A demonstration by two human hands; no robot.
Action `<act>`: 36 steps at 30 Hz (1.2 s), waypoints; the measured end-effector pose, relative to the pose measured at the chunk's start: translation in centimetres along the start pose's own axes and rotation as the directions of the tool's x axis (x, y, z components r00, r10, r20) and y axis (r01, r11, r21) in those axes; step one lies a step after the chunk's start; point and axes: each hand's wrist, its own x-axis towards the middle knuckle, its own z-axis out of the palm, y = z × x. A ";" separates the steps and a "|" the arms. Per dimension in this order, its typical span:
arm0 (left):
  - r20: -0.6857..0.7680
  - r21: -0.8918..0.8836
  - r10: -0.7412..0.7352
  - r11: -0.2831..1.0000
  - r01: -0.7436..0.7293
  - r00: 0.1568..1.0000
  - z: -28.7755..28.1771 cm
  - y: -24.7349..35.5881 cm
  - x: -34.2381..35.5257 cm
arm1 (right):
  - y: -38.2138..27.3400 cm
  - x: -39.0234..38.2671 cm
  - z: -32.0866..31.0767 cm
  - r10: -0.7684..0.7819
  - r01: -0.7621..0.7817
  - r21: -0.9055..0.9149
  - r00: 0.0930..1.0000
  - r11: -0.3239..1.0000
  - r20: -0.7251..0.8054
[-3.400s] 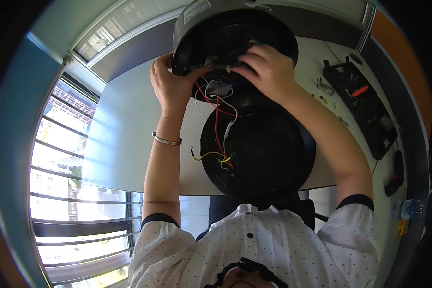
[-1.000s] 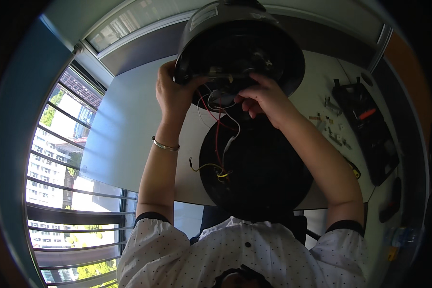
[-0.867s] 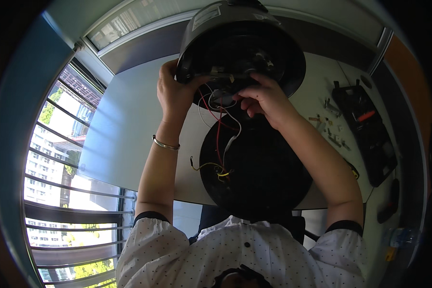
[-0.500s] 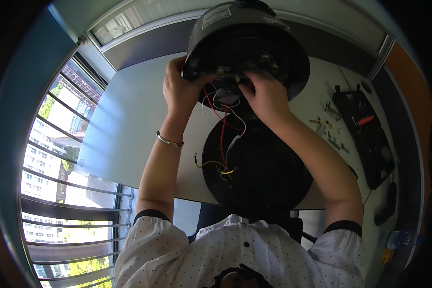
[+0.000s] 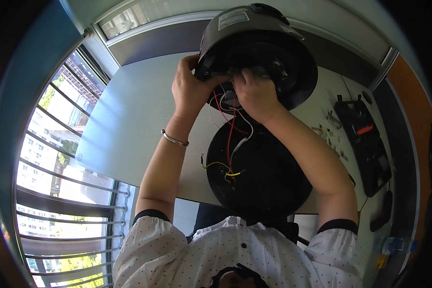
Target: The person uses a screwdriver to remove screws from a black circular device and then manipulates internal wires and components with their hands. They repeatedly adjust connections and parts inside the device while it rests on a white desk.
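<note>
At the top centre of the frame, a person tips a round black appliance housing (image 5: 257,45) on its side, open underside toward the camera, exposing the wiring. The left hand (image 5: 192,91) grips its rim to steady it; the right hand (image 5: 254,93) curls closed at the inner parts. Red, white and yellow wires (image 5: 228,139) trail to the black round base plate (image 5: 259,175) on the white table (image 5: 139,115) below. A black tool case (image 5: 365,139) lies open at right.

Your left hand (image 5: 192,91) and right hand (image 5: 254,93) bury their fingertips inside the black round housing (image 5: 254,43), so what they pinch stays hidden. Right of your right hand, the small parts (image 5: 331,129) on the bench (image 5: 129,125) are too tiny to tell apart.
</note>
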 end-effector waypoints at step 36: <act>-0.205 -0.183 -0.012 0.983 -0.026 0.979 0.7 0.8 -2.7 | 0.2 0.3 -1.3 0.011 -0.011 -0.011 1.000 1.000 -0.028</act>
